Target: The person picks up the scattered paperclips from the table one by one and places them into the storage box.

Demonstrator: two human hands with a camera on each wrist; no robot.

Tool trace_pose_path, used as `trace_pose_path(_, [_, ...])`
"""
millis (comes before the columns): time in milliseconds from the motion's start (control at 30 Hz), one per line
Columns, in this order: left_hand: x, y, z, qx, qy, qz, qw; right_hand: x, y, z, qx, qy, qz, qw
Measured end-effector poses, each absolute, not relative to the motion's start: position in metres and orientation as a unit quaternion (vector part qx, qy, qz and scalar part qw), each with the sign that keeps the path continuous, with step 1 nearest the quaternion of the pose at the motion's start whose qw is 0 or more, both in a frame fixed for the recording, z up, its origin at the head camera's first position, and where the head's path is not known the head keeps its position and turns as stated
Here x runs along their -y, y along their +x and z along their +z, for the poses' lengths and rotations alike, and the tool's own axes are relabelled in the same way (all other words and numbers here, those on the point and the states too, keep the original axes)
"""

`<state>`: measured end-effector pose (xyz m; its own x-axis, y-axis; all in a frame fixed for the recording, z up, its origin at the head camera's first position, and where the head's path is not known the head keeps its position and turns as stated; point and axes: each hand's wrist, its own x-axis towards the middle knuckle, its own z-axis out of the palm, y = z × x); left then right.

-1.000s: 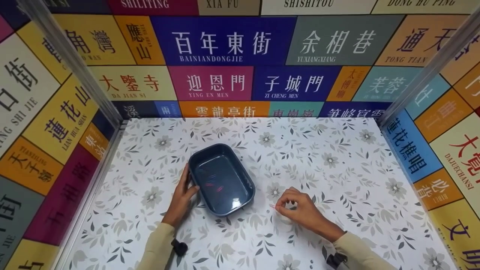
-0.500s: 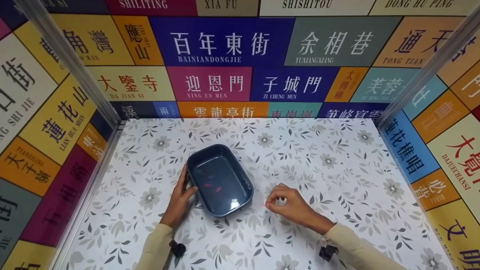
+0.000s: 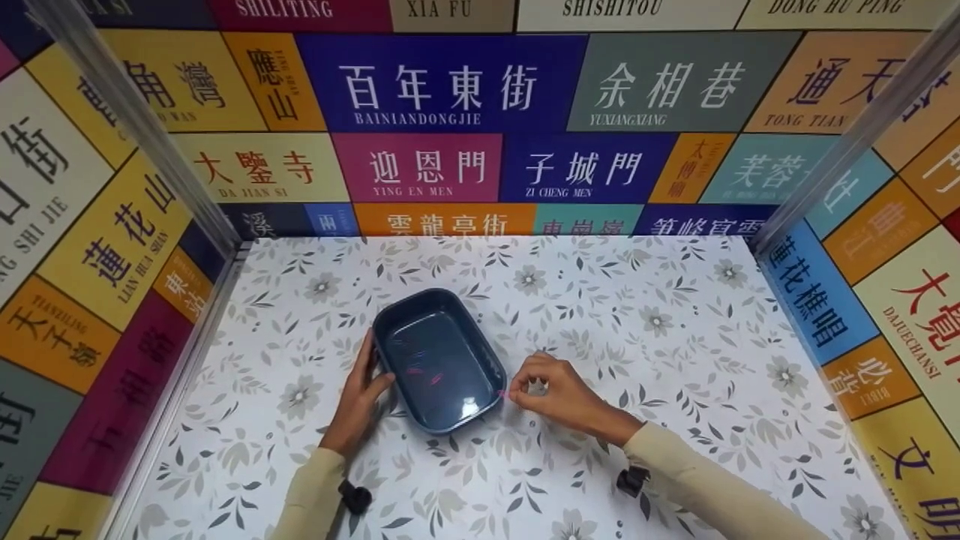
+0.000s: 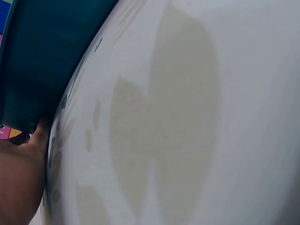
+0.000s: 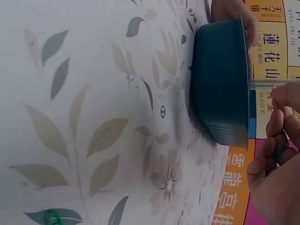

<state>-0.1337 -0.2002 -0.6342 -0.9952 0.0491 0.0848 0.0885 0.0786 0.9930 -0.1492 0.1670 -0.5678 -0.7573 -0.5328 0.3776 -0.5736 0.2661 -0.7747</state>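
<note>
A dark blue rectangular dish (image 3: 450,352) sits tilted lengthwise on the flowered tabletop; a few thin pink and bluish pieces lie inside on its left part. My left hand (image 3: 356,401) rests against the dish's left outer wall, fingers extended along it and thumb near the rim. Just off the right rim, my right hand (image 3: 551,390) pinches a small pink paper clip (image 3: 504,393) between thumb and forefinger. In the right wrist view, the clip's thin wire loop (image 5: 273,89) shows at the fingertips, higher than the dish's rim.
A green wire loop, like another paper clip (image 5: 53,217), lies on the table in the right wrist view. Walls of coloured panels with lettering (image 3: 450,82) enclose the back and sides. Clear posts (image 3: 847,142) stand at the back corners.
My right hand has moved left and slightly away from me, bringing the pink paper clip from the table beside the dish to its right rim. The left hand and dish stay put.
</note>
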Motion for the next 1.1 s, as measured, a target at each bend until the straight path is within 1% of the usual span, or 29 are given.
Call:
trace_pose_path(400, [0.201, -0.135, -0.636, 0.731, -0.053, -0.680, 0.023, -0.143, -0.168, -0.568, 0.797, 0.379, 0.469, 0.014])
trace_pose_path(500, [0.200, -0.135, -0.636, 0.731, -0.051, -0.680, 0.023, -0.138, -0.172, -0.567, 0.798, 0.381, 0.467, 0.000])
trace_pose_path(700, [0.200, -0.133, -0.634, 0.733, -0.044, -0.679, 0.006, -0.127, -0.178, -0.564, 0.804, 0.374, 0.462, -0.031])
trace_pose_path(1100, [0.200, -0.133, -0.633, 0.736, -0.044, -0.675, 0.014, -0.107, -0.186, -0.558, 0.827, 0.394, 0.400, -0.037])
